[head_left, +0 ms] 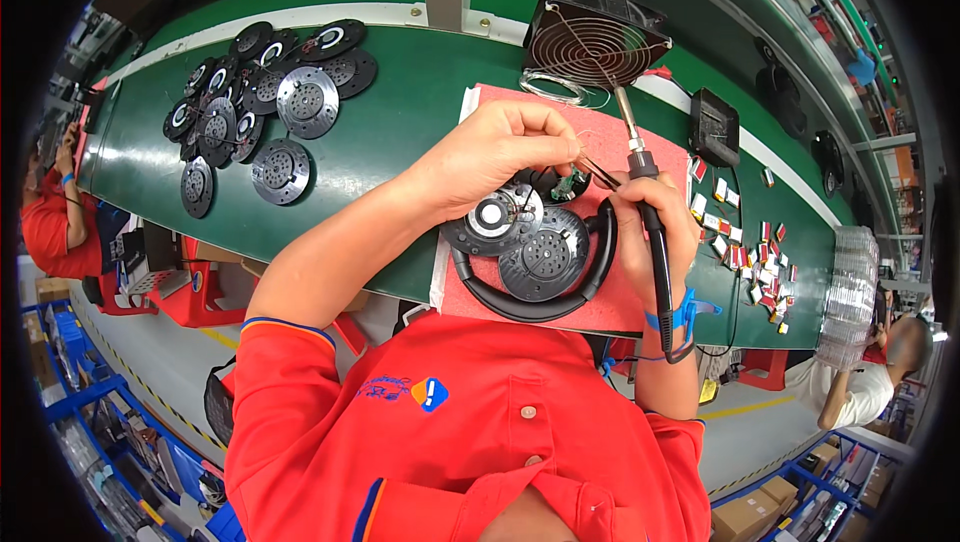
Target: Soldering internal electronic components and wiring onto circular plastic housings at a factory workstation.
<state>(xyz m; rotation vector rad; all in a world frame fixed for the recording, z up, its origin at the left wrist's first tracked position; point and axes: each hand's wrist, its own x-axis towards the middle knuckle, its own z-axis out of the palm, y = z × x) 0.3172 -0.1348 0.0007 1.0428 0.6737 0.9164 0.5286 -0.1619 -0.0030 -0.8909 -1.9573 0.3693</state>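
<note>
My left hand (505, 152) is closed in a pinch on thin wires above a small green circuit board (570, 186). A soldering iron (654, 242) rests in my right hand (668, 217), its metal barrel pointing away from me. Thumb and forefinger of that hand also pinch slim dark tweezers (600, 173), whose tips are close to the left fingertips. Beneath both hands, headphones with a black curved headband (520, 308) lie on a pink foam mat (640, 307). Their open round ear cups show a perforated black disc (545, 258) and a white-ringed speaker (490, 215).
Many loose black and silver discs (280, 172) lie on the green bench (380, 72) at left. A fume fan (597, 42) stands behind the mat, beside coiled wire (556, 89). Small battery packs (765, 272), a black tray (714, 128) and stacked clear trays (848, 297) are at right. Other people sit at both sides.
</note>
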